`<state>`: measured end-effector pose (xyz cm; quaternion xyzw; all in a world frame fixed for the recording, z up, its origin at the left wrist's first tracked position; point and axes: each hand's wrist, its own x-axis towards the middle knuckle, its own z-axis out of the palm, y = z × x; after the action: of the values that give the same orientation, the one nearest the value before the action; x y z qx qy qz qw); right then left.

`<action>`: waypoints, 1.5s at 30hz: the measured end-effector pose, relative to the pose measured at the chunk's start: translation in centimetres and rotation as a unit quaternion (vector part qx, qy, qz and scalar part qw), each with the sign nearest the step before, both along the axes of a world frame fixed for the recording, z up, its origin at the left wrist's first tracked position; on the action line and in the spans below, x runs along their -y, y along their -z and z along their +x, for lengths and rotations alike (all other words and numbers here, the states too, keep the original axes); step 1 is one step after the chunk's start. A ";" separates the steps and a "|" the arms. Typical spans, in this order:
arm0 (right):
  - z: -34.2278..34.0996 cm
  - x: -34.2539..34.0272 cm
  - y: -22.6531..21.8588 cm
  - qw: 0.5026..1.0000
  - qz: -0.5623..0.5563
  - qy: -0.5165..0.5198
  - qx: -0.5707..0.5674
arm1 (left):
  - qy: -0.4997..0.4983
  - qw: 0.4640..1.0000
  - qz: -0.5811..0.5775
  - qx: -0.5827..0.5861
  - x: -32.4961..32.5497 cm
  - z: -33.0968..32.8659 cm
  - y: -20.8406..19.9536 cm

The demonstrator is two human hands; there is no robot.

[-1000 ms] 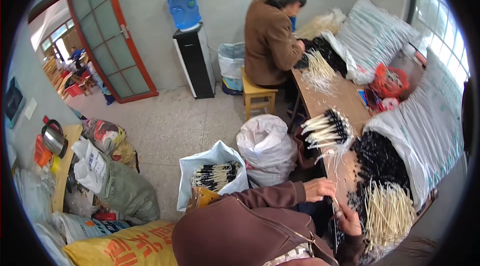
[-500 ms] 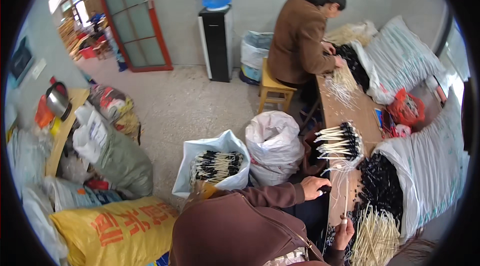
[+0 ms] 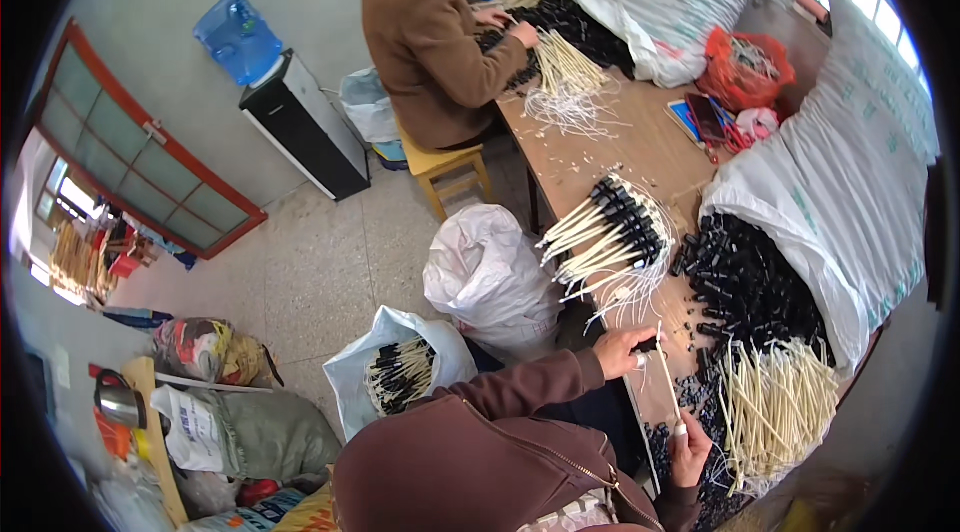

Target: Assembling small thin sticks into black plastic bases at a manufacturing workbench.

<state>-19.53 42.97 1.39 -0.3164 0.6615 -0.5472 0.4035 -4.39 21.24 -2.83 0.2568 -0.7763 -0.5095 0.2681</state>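
The left hand (image 3: 622, 350) closes its fingertips around a small black piece (image 3: 650, 343), just past the table's near edge. The right hand (image 3: 690, 449), nearer the body, pinches a cream stick (image 3: 669, 384) low down (a white wrap shows on one finger of each hand). The stick slants away from the right hand, its far end beside the black piece; whether the two touch, I cannot tell. Just right of the right hand lies a heap of cream sticks (image 3: 780, 407); beyond that hand, loose black pieces (image 3: 750, 282) spill from a white sack (image 3: 830, 182). Beyond the left hand rests a bundle of black-capped sticks (image 3: 610, 232); to its left, an open pale bag (image 3: 345, 372) holds more.
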 end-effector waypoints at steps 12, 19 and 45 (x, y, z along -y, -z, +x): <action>-1.7 -0.5 -0.5 0.993 0.044 0.001 -0.108 | 0.105 0.991 -0.085 0.005 2.0 -0.9 -0.2; -0.2 1.9 -0.1 0.943 0.068 -0.004 -0.326 | 0.241 0.913 -0.329 0.018 -2.3 -2.5 -2.0; -4.6 -1.7 -5.6 0.848 0.019 0.239 -0.473 | 0.280 0.953 0.092 0.068 -5.6 -6.8 -3.3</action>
<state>-24.10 44.69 7.01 -0.3615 0.8379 -0.3978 -0.0953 -11.14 26.88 0.45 0.0868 -0.7835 -0.6142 0.0363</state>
